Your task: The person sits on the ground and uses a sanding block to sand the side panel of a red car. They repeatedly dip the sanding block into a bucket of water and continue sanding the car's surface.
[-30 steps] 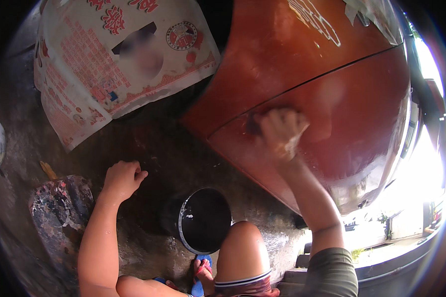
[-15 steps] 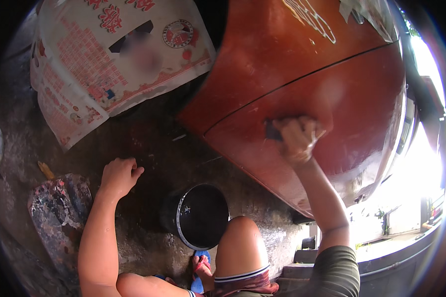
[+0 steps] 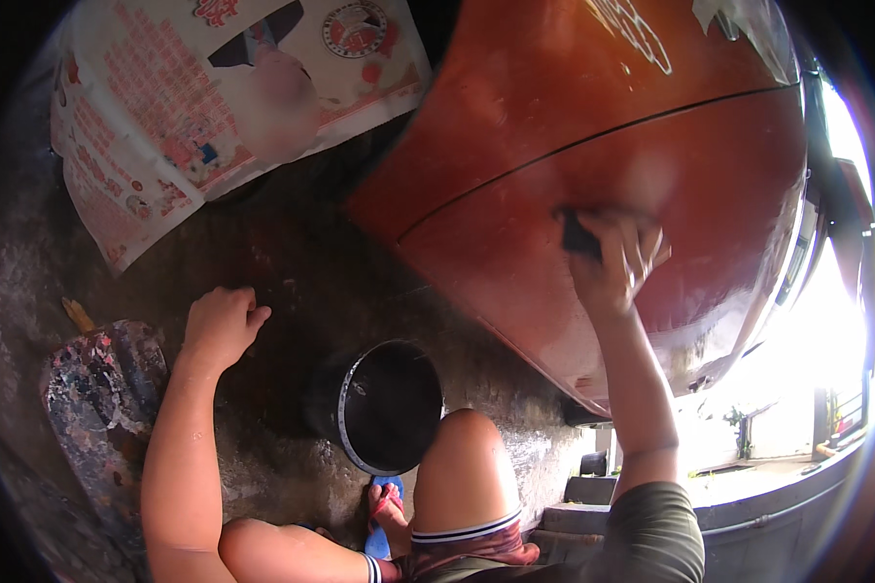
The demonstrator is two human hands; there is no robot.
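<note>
My right hand [image 3: 614, 260] is closed around a dark, flat piece of sandpaper [image 3: 580, 235] and presses it on a glossy red-orange vehicle body panel [image 3: 501, 243]. The fingers are a little blurred, and the sandpaper's far side is hidden under them. A thin dark seam crosses the panel above the hand. My left hand [image 3: 224, 325] hangs off to the left over the dark floor, its fingers curled in a loose fist and its thumb sticking out. Nothing shows in it, and it touches nothing I can see.
A black bucket [image 3: 342, 408] stands by my knee. To the left is a paint-smeared board [image 3: 107, 389] beside a short wooden piece [image 3: 78, 315]. A printed paper sheet [image 3: 165, 126] spreads at upper left. Clear plastic film [image 3: 763, 39] hangs on the panel's top right.
My right hand has slid the sandpaper a short way to the right and slightly up across the panel. The whole view has shifted a little; my left hand keeps its loose fist.
</note>
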